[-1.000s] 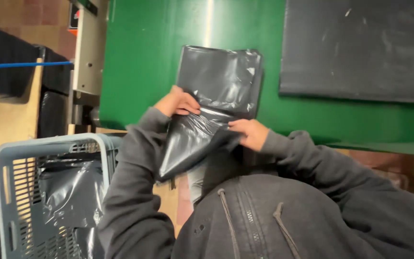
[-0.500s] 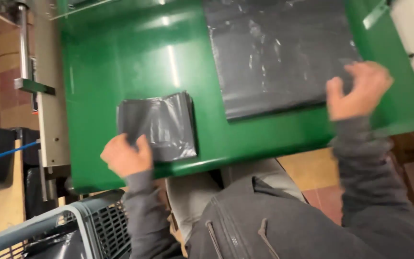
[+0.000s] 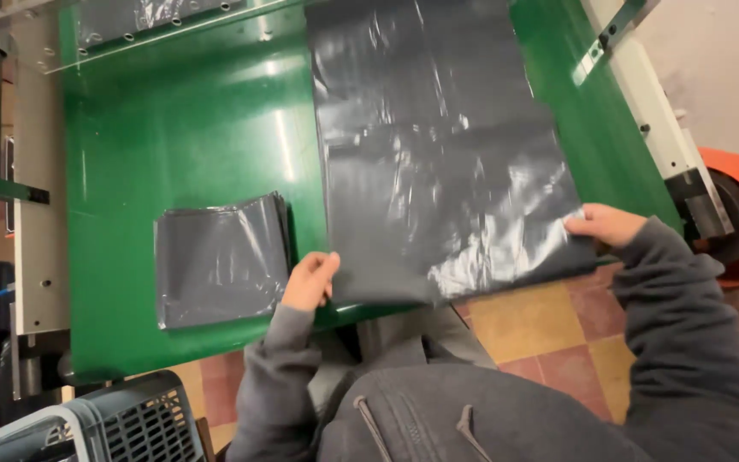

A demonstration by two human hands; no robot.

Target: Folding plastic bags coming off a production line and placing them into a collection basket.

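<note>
On the glossy green metal table (image 3: 190, 128), the left hand (image 3: 310, 281) and right hand (image 3: 605, 225) are pinching the near corners of a large flat black plastic sheet (image 3: 438, 145), fingers closed on its edge; a folded black plastic bag (image 3: 220, 259) is lying just left of the sheet.

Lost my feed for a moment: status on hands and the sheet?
Left hand and right hand grip the near corners of the flat black plastic sheet. Sheet lies on green table. Folded bag beside it, apart.
</note>
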